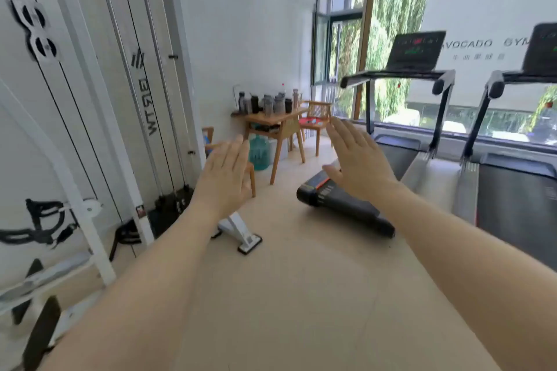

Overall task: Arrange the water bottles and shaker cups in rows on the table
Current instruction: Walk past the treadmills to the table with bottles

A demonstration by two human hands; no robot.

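Both hands were up in front of the camera with the fingers straight and held close together, backs toward the lens. The left hand and right hand held nothing and touched nothing, just hanging in the air well apart from each other.

The bottles and shaker cups were all still far off across the room, bunched up on a small wooden table against the white wall. I counted maybe nine or ten of them, but it was too blurry and small to be sure. Mostly dark grey or black cylinders, a couple looked clear.

Other stuff: two wooden chairs, one with a red cushion beside the table and another partly hidden behind the left hand. One big teal water jug sat on the floor under the table. Two black treadmills faced the window, and a white cable machine frame ran along the left.
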